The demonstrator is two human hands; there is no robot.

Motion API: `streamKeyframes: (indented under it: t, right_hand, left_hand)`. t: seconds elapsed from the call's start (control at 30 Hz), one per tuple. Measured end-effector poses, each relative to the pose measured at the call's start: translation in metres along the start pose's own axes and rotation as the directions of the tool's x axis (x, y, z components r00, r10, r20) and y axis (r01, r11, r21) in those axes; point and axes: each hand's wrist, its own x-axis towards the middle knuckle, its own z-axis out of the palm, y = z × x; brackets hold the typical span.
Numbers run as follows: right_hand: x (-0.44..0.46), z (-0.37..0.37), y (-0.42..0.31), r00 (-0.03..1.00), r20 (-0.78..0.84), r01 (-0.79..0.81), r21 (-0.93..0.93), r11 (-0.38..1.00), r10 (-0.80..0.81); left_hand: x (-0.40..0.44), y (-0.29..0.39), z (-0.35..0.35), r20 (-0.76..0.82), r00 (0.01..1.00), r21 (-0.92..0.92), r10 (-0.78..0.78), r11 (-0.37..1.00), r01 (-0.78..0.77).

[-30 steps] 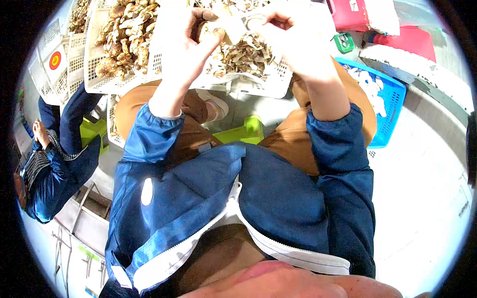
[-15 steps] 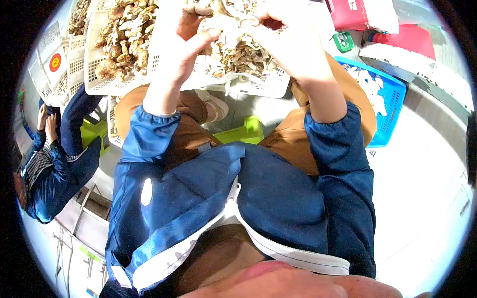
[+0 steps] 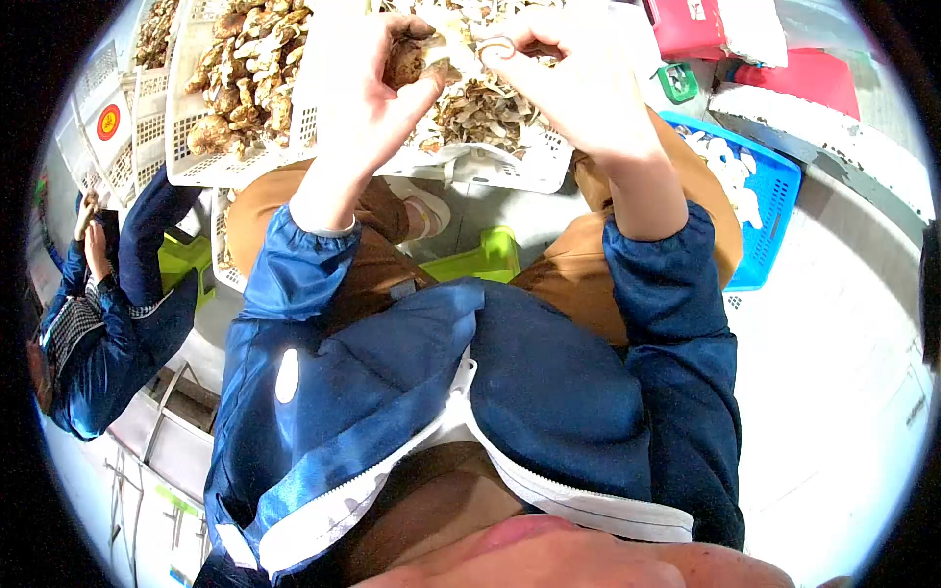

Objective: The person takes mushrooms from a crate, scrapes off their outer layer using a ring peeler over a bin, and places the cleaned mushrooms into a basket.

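My left hand grips a brown mushroom between thumb and curled fingers, above a white crate. Close by on the right, my right hand has thumb and fingers pinched together near the mushroom's pale end; what they hold is too small and bright to make out. Beneath both hands, mushroom trimmings fill the white crate. To the left, whole mushrooms are heaped in another white perforated crate.
A blue basket with pale pieces stands at the right. Beyond it are a small green container and red containers. A green stool shows between my legs. At the left sits a co-worker.
Since half a second ago, a brown mushroom has come into view in my left hand, which has moved slightly right. The co-worker's hands at the left have moved.
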Motion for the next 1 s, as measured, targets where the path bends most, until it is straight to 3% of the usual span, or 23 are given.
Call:
streamKeyframes:
  t: [0.03, 0.13, 0.17, 0.2, 0.23, 0.3, 0.33, 0.37, 0.4, 0.47, 0.5, 0.57, 0.63, 0.67, 0.7, 0.77, 0.87, 0.97, 1.0]
  right_hand:
    - [0.000, -0.001, 0.001, 1.000, 0.010, -0.021, 0.065, 0.998, 0.020]
    - [0.001, -0.005, 0.002, 0.992, 0.039, -0.128, 0.234, 0.964, 0.122]
    - [0.002, -0.008, 0.000, 0.981, 0.046, -0.192, 0.273, 0.943, 0.186]
    - [0.003, -0.010, -0.002, 0.967, 0.055, -0.254, 0.312, 0.915, 0.249]
    - [0.004, -0.011, 0.002, 0.955, 0.116, -0.294, 0.466, 0.835, 0.271]
    - [0.006, -0.009, 0.008, 0.954, 0.089, -0.289, 0.535, 0.794, 0.287]
    - [0.007, -0.008, 0.011, 0.952, 0.075, -0.284, 0.568, 0.772, 0.296]
    - [0.008, -0.006, 0.016, 0.952, 0.040, -0.275, 0.547, 0.791, 0.303]
    - [0.008, -0.006, 0.014, 0.957, -0.054, -0.254, 0.320, 0.913, 0.286]
    - [0.005, -0.006, 0.007, 0.961, -0.212, -0.221, -0.187, 0.957, 0.180]
    - [0.007, 0.001, 0.011, 0.935, -0.289, 0.069, -0.417, 0.906, -0.204]
    - [0.003, 0.000, 0.009, 0.934, -0.216, 0.211, -0.311, 0.927, -0.285]
    - [0.005, 0.001, 0.011, 0.921, -0.152, 0.335, -0.165, 0.928, -0.359]
    - [0.004, 0.000, 0.008, 0.944, -0.121, 0.289, -0.150, 0.945, -0.308]
    - [0.002, -0.001, 0.000, 0.963, -0.088, 0.243, -0.137, 0.960, -0.256]
    - [0.001, -0.002, -0.002, 0.997, -0.010, 0.073, -0.033, 0.997, -0.073]
    - [0.001, 0.001, 0.001, 1.000, -0.022, -0.014, 0.108, 0.994, 0.017]
    - [0.003, 0.005, 0.019, 0.989, -0.071, 0.142, 0.196, 0.970, -0.131]
    - [0.003, 0.004, 0.016, 0.995, -0.060, 0.088, 0.201, 0.976, -0.078]
  left_hand:
    - [0.000, 0.000, 0.000, -0.006, 1.000, 0.024, 0.020, 0.999, -0.020]
    - [0.000, -0.011, 0.002, 0.006, 0.999, -0.194, 0.033, 0.981, -0.031]
    - [-0.001, -0.011, 0.001, 0.039, 0.999, -0.341, -0.034, 0.939, 0.046]
    - [0.000, -0.014, 0.001, 0.035, 0.999, -0.428, -0.011, 0.903, 0.025]
    - [0.001, -0.021, 0.003, 0.028, 1.000, -0.512, 0.012, 0.859, 0.004]
    - [0.007, -0.036, 0.001, 0.067, 0.993, -0.580, 0.098, 0.814, -0.041]
    - [0.004, -0.036, 0.002, 0.103, 0.994, -0.701, 0.030, 0.712, 0.051]
    - [-0.001, -0.035, 0.002, 0.148, 0.989, -0.799, -0.032, 0.585, 0.138]
    - [-0.003, -0.032, 0.002, 0.201, 0.976, -0.873, -0.086, 0.437, 0.219]
    - [-0.002, -0.036, -0.001, 0.231, 0.973, -0.905, -0.015, 0.364, 0.221]
    - [-0.001, -0.039, 0.000, 0.227, 0.974, -0.910, 0.001, 0.357, 0.212]
    - [-0.001, -0.039, -0.001, 0.223, 0.974, -0.911, -0.040, 0.347, 0.223]
    - [-0.002, -0.038, -0.001, 0.180, 0.982, -0.830, -0.062, 0.527, 0.185]
    - [-0.001, -0.037, -0.001, 0.158, 0.985, -0.776, -0.068, 0.608, 0.166]
    - [0.004, -0.038, 0.000, 0.091, 0.995, -0.644, 0.050, 0.765, 0.020]
    - [0.001, -0.030, 0.004, 0.085, 0.996, -0.627, -0.013, 0.776, 0.064]
    - [-0.001, -0.028, 0.007, 0.062, 0.998, -0.530, -0.034, 0.846, 0.061]
    - [0.001, -0.013, 0.004, 0.054, 0.998, -0.401, -0.012, 0.915, 0.032]
    - [0.000, -0.008, 0.002, 0.070, 0.997, -0.354, -0.028, 0.934, 0.051]
